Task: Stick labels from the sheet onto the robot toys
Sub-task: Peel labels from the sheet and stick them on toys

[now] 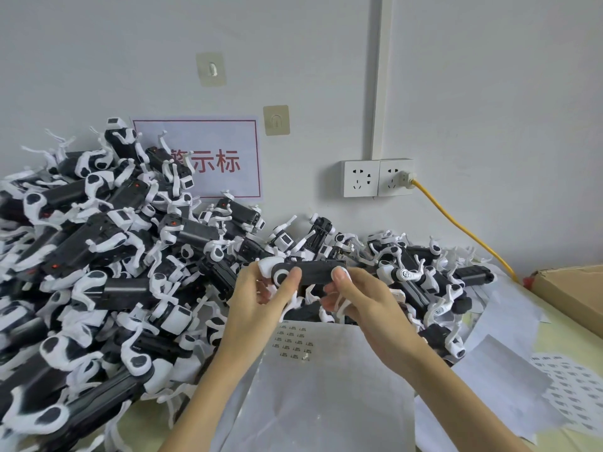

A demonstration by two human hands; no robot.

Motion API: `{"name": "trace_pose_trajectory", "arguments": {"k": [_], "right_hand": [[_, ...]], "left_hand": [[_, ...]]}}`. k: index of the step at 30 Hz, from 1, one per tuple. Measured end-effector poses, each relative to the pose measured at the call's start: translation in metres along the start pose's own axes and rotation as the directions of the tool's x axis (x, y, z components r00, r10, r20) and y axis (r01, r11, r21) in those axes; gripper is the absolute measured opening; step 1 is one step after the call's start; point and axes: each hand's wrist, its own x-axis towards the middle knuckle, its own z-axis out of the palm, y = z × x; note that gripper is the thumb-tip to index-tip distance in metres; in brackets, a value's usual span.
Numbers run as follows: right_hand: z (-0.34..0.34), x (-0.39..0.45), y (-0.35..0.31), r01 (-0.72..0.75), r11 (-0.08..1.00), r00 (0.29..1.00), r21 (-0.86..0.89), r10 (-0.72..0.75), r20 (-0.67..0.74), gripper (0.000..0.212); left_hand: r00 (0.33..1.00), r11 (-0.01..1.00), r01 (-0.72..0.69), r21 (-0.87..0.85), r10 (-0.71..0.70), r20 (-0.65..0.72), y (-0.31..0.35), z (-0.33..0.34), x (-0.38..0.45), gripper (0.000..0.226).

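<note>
Fingers of both hands are curled round one robot toy [310, 272], held level above the label sheet [313, 370]. Left hand [261, 298] grips the end with the white round joint, thumb on the near face; right hand [362, 305] grips the opposite end, thumb [339, 275] pressed flat on the black body. Judgement: the thumb is likely rubbing down a label, though no label can be made out on the toy (too small to tell). Holding by both ends keeps the long side exposed and steady for that pressure.

Label sheet lies on the table directly beneath the hands, a small block of labels left near its upper left, so each pick is a short reach. Further sheets [564, 389] lie to the right. Heap of toys [98, 256] fills the table to the left and behind, against the wall; whether labelled or not cannot be told. Cardboard box [574, 288] stands at far right.
</note>
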Motion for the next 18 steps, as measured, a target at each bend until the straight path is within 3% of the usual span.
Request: {"name": "trace_pose_trajectory", "arguments": {"k": [3, 5, 8, 10, 13, 15, 18], "right_hand": [[0.001, 0.004, 0.006, -0.083, 0.992, 0.994, 0.095, 0.075, 0.079, 0.053], [0.002, 0.005, 0.01, -0.102, 0.99, 0.989, 0.096, 0.09, 0.121, 0.049], [0.003, 0.002, 0.014, -0.091, 0.991, 0.99, 0.093, 0.08, 0.119, 0.05], [0.007, -0.001, 0.017, -0.019, 1.0, 0.988, -0.012, 0.021, 0.15, 0.053], [0.012, -0.003, 0.023, 0.121, 0.976, 0.989, -0.179, -0.103, 0.107, 0.062], [0.01, 0.0, 0.024, 0.158, 0.964, 0.987, -0.215, -0.151, 0.049, 0.066], [0.009, 0.001, 0.021, 0.186, 0.931, 0.983, -0.313, -0.18, 0.046, 0.078]], "left_hand": [[0.994, 0.976, 0.109, -0.187, -0.109, 0.008, -0.001, 0.006, 0.0, 0.053], [0.989, 0.972, 0.133, -0.195, -0.141, -0.032, -0.003, 0.009, -0.001, 0.06], [0.989, 0.996, -0.054, 0.072, 0.064, -0.135, -0.007, 0.013, -0.007, 0.064], [0.969, 0.952, -0.177, 0.251, 0.213, -0.127, -0.007, 0.017, -0.01, 0.069], [0.945, 0.902, -0.274, 0.335, 0.318, -0.082, -0.007, 0.021, -0.013, 0.069], [0.95, 0.923, -0.289, 0.254, 0.309, -0.039, -0.006, 0.022, -0.015, 0.066], [0.973, 0.973, -0.23, -0.006, 0.23, -0.009, 0.0, 0.024, -0.015, 0.041]]}}
